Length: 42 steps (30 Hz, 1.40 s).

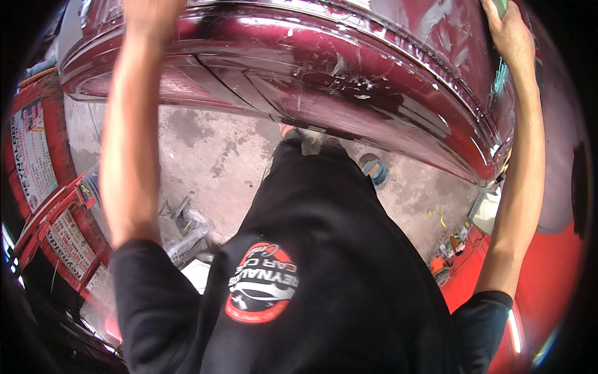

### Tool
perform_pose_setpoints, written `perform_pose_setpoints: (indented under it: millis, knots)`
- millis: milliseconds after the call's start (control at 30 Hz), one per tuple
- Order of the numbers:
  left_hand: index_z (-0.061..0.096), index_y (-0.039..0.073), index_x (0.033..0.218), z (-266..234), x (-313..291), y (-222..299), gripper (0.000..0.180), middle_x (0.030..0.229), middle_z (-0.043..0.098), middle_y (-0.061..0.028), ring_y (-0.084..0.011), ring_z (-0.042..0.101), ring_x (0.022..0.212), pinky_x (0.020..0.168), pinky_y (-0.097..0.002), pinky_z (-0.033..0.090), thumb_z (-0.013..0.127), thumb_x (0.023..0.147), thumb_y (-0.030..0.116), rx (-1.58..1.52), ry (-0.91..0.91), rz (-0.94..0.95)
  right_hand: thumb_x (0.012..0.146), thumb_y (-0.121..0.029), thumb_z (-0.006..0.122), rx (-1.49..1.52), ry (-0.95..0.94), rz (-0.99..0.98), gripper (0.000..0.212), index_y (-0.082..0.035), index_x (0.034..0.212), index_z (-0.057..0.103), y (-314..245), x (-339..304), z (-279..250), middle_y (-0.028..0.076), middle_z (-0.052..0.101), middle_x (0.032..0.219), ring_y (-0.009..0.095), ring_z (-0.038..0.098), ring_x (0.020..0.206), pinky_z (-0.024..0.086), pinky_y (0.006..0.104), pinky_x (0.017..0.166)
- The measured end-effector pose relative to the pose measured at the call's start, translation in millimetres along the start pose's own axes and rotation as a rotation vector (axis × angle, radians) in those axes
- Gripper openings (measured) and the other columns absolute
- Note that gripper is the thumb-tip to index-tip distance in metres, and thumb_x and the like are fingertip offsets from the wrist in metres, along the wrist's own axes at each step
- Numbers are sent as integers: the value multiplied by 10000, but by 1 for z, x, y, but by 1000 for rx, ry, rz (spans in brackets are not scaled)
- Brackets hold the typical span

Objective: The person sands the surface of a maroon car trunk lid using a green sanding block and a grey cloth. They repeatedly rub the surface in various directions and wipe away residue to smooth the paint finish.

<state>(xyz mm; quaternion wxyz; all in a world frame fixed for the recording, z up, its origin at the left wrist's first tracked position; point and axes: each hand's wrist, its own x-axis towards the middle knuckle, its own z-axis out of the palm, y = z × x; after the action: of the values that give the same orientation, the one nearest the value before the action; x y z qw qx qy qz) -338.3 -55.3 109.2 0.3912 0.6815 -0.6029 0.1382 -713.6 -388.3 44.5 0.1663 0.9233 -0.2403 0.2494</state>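
Note:
The dark red car body point(324, 81) curves across the top, with whitish smears and small white flecks on its paint. My left hand point(152, 12) reaches over the body at the upper left. It is smeared by motion and its fingers lie beyond the top edge, so I cannot tell what it touches. At the upper right, my right hand point(514, 38) is closed on a light green piece point(501, 6), mostly cut off by the frame. Teal smears point(499, 78) mark the bodywork beside the right wrist.
A blue round tub point(375, 171) stands on the stained concrete floor point(205, 149) beneath the car's side. Crumpled clear plastic point(187, 229) lies at the left, near red panels with printed signs point(34, 153). To the right is a red surface point(464, 274) with small items and an orange tool point(441, 270).

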Motion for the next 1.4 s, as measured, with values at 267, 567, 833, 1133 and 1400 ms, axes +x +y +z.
perform_pose_setpoints:
  millis: [267,567,833,1133,1400]
  knots:
    - [738,-39,1395,-99,-428,104,494,1282,799,-208,-278,735,1275,1100,-415,552,765,1077,338,-394,-918,-1412,1073,-760,526,-122,-430,448,815,-99,1539,627,10,-1,-2,286,757,1340,498,679,1336,546,533,1103]
    - [799,2,1237,-220,-484,143,181,1149,826,-16,-75,748,1058,977,-266,584,743,1088,87,-1242,-759,-1806,1067,-780,512,-208,-416,443,806,-57,1387,668,36,-3,19,347,759,1210,526,720,1202,573,572,1017]
    - [762,-53,1321,-238,-486,157,285,1160,832,-41,-90,769,982,862,-237,601,741,1059,58,-1226,-702,-1840,1112,-713,486,-66,-278,395,712,-55,1308,675,12,-9,12,335,762,1137,535,738,1103,593,593,924]
    - [803,-18,1231,-247,-426,165,243,1036,828,-1,-87,753,867,753,-271,621,833,1003,61,-911,-1079,-1923,1143,-638,496,-29,-280,413,637,-30,1280,627,4,-14,12,310,765,1122,529,733,1065,585,593,876]
    - [791,-33,1269,-231,-464,177,275,1148,835,-71,-141,787,988,881,-313,651,824,1010,53,-1374,-508,-1807,1150,-607,503,-22,-292,469,607,-23,1271,610,-5,-11,1,306,770,1132,507,754,1055,592,599,866]
